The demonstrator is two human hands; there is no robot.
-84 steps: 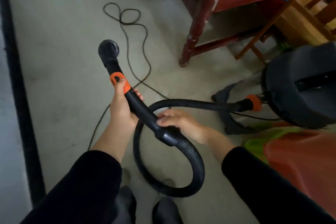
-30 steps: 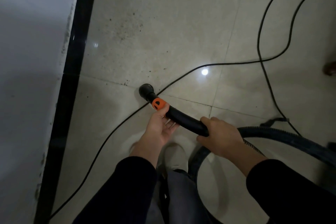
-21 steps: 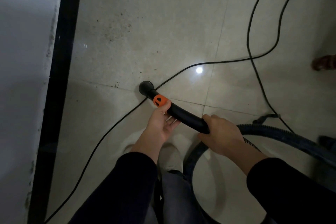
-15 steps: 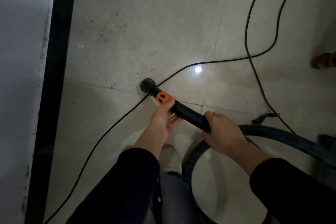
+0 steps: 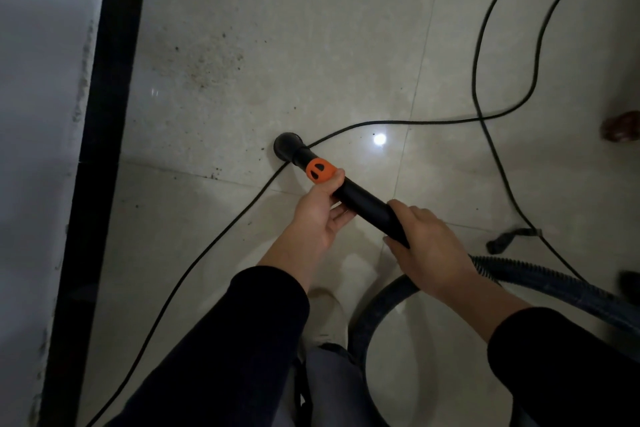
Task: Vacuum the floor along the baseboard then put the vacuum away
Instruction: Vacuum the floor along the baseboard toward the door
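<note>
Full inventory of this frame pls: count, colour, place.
floor: pale glossy tiles
wall: 1, grey-white; left
baseboard: 1, black; foot of wall
vacuum tube: 1, black, orange collar; nozzle on floor, apart from baseboard
hose: 1, black, ribbed; from tube's rear to right edge
power cord: count unclear, black; crosses floor, passes by nozzle
dirt specks: 1 patch, dark; tile ahead of nozzle
strap: 1, black; floor, right
unidentified object: 1, reddish-brown; right edge
shoe: 1, pale; bottom centre
sleeves: 2, black
left hand: thumb on collar, fingers under tube
right hand: grips tube's rear
</note>
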